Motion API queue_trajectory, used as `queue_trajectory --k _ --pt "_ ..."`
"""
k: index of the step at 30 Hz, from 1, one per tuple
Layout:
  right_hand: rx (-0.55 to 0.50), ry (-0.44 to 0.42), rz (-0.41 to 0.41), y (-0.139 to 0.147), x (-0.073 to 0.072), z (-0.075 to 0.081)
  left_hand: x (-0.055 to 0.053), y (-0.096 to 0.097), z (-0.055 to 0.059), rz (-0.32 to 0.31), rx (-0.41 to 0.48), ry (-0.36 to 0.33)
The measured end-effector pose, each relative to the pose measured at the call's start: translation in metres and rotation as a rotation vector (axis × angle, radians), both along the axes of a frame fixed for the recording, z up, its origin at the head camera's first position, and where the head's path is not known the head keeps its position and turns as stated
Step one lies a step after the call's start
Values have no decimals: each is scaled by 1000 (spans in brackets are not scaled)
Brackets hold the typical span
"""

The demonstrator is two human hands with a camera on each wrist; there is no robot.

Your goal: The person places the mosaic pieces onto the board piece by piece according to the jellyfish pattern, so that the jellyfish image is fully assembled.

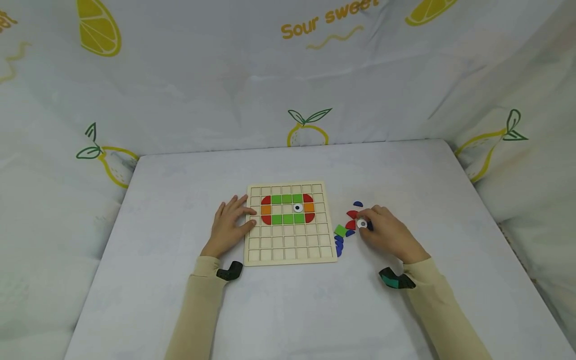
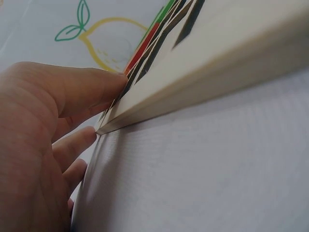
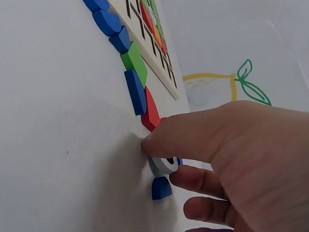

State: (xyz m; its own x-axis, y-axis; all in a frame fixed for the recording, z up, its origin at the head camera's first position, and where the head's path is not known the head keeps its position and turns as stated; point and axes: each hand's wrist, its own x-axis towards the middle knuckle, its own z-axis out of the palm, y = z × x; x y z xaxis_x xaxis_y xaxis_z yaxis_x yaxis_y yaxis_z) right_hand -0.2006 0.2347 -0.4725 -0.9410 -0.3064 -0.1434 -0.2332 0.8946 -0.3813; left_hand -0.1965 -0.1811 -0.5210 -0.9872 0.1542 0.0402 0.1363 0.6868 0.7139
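Note:
A square wooden grid board [image 1: 290, 243] lies flat, carrying a ring of red, green and orange tiles with a round eye piece [image 1: 298, 208] inside. Along the board's left edge rests my left hand [image 1: 229, 227], fingers spread and the tips of thumb and forefinger on the rim. Right of the board, my right hand [image 1: 389, 232] pinches a second round white eye piece [image 3: 164, 164] between thumb and forefinger. Red pieces [image 3: 150, 110] lie right beside those fingertips, and a blue piece [image 3: 161, 188] sits close below the eye piece in the right wrist view.
Between board and right hand lie a green square tile [image 1: 340, 230] and several blue pieces [image 1: 339, 246], some against the board's edge. Another blue piece [image 1: 358, 204] lies farther back. A white cloth [image 1: 288, 310] covers the table, and a lemon-print curtain [image 1: 225, 90] hangs behind it.

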Motion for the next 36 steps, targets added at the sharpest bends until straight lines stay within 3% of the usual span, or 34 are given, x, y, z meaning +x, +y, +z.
queue_trajectory --k 5,10,17,30,36 --pt "27 55 -9 -1 0 0 0 -1 -2 2 3 6" --pt "-23 64 -23 -4 -2 5 -1 0 -2 -2 8 4" --pt "-110 111 45 -23 -12 19 0 0 -1 1 7 0" --pt "-154 129 186 -74 -33 48 -1 0 -2 7 -15 -3" --pt "-213 120 214 -94 -46 52 -2 -1 -5 6 -17 0"
